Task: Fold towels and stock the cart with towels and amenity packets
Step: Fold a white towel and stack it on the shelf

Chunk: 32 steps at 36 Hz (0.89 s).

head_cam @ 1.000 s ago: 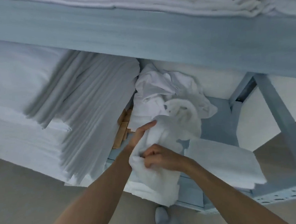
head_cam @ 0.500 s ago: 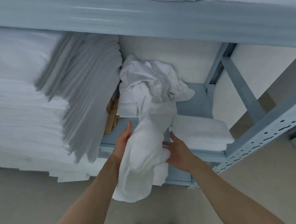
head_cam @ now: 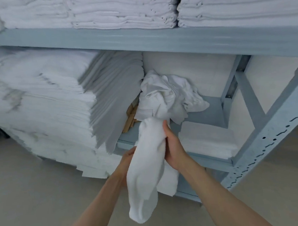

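Note:
A white towel (head_cam: pixel 145 169) hangs in a long bunch off the front of the lower shelf, its upper end still running into a crumpled heap of white towels (head_cam: pixel 168 97) on that shelf. My right hand (head_cam: pixel 173 146) grips the bunch from the right, fingers curled into the cloth. My left hand (head_cam: pixel 128 160) holds it from the left, mostly hidden behind the towel. A folded white towel (head_cam: pixel 206 140) lies flat on the shelf to the right of my hands.
A tall stack of folded white linen (head_cam: pixel 47 109) fills the shelf's left side. Wooden pieces (head_cam: pixel 130 119) lie between it and the heap. More folded towels (head_cam: pixel 123 8) sit on the upper shelf (head_cam: pixel 157 40). A perforated metal upright (head_cam: pixel 270 139) slants at right. Beige floor (head_cam: pixel 27 200) below.
The towel has been drawn further out of the heap and now hangs lower and longer. My right hand has closed round it; the view has tilted up, showing the upper shelf's stacks.

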Motion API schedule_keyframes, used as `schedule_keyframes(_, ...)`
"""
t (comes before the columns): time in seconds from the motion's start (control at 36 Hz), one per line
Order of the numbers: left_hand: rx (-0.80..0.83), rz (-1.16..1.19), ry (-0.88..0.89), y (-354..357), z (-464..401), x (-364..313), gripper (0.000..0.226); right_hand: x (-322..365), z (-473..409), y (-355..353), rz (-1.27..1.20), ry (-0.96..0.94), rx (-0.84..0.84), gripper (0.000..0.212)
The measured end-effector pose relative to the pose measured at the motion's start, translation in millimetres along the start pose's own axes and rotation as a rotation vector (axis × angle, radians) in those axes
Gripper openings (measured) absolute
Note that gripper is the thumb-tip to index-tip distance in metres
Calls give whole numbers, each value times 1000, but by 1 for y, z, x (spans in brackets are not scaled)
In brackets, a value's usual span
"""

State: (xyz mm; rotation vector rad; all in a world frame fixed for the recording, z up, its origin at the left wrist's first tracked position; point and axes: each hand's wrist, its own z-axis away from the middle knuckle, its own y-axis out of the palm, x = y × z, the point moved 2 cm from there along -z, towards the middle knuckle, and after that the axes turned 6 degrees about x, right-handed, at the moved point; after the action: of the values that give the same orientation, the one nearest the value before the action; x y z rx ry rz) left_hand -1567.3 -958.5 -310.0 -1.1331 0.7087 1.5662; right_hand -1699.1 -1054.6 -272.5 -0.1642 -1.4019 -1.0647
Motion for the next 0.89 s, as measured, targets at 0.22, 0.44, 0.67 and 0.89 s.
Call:
schedule_keyframes(0.22,-25,96,-37,11,36,-6,19,-3,55,33,571,53,112,70)
schedule_keyframes(0.44,-139,218,-30,18,46,-27,20,10,68,36,652,53,43,96)
schedule_keyframes(0.67,227,544,-58,11,45,-31,54,9,64,38,783,-42,-220,55)
schedule_keyframes(0.89,353,488,-145,-2,41,-23,45,-17,67,43,489,-4,-403,67)
